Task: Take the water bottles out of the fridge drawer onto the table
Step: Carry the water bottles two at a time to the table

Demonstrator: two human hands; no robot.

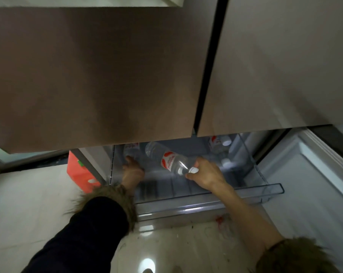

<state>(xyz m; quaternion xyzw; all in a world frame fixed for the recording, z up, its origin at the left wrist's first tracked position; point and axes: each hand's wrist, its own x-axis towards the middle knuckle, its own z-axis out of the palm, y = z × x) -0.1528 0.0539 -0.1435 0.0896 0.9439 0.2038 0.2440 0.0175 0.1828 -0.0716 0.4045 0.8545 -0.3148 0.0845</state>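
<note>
The clear fridge drawer point(212, 196) is pulled out below the closed upper doors. My right hand point(206, 174) pinches the white-capped neck of a clear water bottle point(166, 158) with a red-and-white label; the bottle is tilted with its base pointing back into the drawer. My left hand point(132, 170) reaches into the drawer's left side, its fingers at another bottle point(130, 149) that is mostly hidden under the door edge. More bottles point(218, 143) lie at the back right, and a white cap point(225, 162) shows below them.
Two large brown fridge doors point(99, 75) hang over the drawer and hide its rear. An orange-red box point(80, 172) stands on the floor to the left. The open lower door's white inner panel point(312, 190) is at the right. Glossy pale floor point(176, 245) lies in front.
</note>
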